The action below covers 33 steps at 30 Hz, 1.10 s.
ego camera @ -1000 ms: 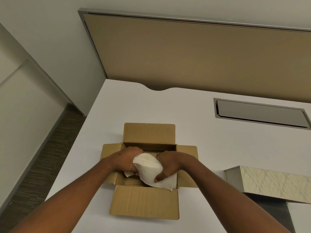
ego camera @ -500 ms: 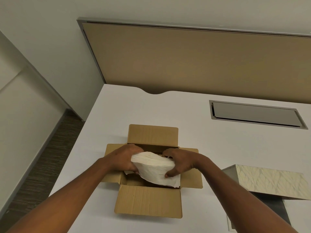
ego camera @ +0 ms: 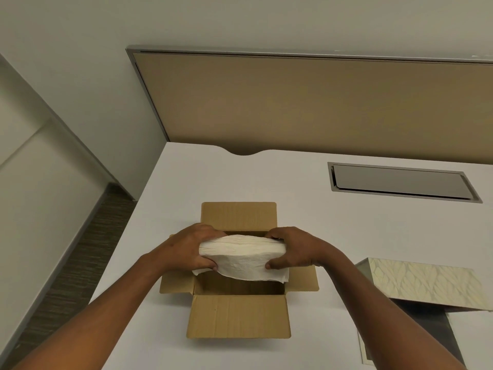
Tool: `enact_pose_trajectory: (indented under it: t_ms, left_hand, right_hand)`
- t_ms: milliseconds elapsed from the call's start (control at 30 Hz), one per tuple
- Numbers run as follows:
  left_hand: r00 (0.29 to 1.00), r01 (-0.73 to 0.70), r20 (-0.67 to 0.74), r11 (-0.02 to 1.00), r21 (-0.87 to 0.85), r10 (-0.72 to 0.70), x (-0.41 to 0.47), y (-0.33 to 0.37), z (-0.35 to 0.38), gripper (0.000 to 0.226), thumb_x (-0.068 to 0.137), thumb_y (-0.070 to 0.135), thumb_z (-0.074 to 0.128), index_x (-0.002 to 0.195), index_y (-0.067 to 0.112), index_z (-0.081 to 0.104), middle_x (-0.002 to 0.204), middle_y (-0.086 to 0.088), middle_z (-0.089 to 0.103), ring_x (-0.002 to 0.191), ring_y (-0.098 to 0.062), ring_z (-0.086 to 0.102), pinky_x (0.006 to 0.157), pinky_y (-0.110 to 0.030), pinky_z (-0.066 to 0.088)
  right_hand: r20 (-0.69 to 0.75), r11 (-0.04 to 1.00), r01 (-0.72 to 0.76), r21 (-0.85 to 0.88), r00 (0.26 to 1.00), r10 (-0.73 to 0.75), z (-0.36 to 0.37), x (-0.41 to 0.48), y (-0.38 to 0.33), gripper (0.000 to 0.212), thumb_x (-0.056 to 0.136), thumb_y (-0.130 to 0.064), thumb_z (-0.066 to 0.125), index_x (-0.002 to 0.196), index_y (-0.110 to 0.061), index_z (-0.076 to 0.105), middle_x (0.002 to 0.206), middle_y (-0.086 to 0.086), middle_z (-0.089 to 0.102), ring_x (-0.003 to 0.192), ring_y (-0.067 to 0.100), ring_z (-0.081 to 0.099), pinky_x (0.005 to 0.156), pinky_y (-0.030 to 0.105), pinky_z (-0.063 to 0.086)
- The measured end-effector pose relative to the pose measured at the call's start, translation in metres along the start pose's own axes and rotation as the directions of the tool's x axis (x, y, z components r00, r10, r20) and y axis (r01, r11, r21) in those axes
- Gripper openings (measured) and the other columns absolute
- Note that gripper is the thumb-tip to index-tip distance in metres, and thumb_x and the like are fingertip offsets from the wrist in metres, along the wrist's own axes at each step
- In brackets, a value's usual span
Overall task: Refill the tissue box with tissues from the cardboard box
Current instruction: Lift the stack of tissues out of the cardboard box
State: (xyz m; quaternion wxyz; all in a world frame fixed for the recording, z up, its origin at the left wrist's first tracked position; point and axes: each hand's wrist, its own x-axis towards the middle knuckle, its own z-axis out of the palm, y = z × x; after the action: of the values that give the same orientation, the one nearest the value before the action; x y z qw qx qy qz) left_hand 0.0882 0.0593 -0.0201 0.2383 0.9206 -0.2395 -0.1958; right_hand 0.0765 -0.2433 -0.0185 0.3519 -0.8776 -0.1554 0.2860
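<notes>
Gripped at both short ends: a thick, soft white stack of folded paper tissues (ego camera: 241, 256), left hand (ego camera: 188, 248) clamped on its left end, right hand (ego camera: 292, 249) on its right end, thumbs under the near face, fingers (ego camera: 274, 232) curled over the far edge. Held just above the open brown corrugated cardboard box (ego camera: 237, 315), all four flaps splayed flat on the white bench (ego camera: 306, 217); bottom sheets sagging toward the box mouth. Long axis of the stack running left to right, roughly parallel with the box. Off to the right of the cardboard box, well apart: the cream, leaf-embossed rectangular tissue box cover (ego camera: 429, 285), lying tilted over a dark grey base (ego camera: 429, 327). Right hand the nearer to it, so probably a carry rightward next. Limp, compressible paper; loose lower sheets likely to slip or fan out if the squeeze slackens
</notes>
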Motion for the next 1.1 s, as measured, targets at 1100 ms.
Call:
enact_pose_trajectory:
  t_ms: [1100]
  left_hand:
    - [0.91, -0.154, -0.294, 0.42, -0.894, -0.292, -0.048, 0.163, 0.072, 0.049, 0.071, 0.025, 0.073, 0.113, 0.036, 0.052, 0.103, 0.008, 0.068, 0.093, -0.013, 0.066, 0.07, -0.025, 0.058]
  right_hand:
    - [-0.512, 0.738, 0.112, 0.665, 0.787, 0.342, -0.01, -0.166, 0.026, 0.042, 0.07, -0.016, 0.083, 0.108, -0.012, 0.066, 0.1, 0.005, 0.072, 0.092, 0.022, 0.069, 0.074, 0.032, 0.057]
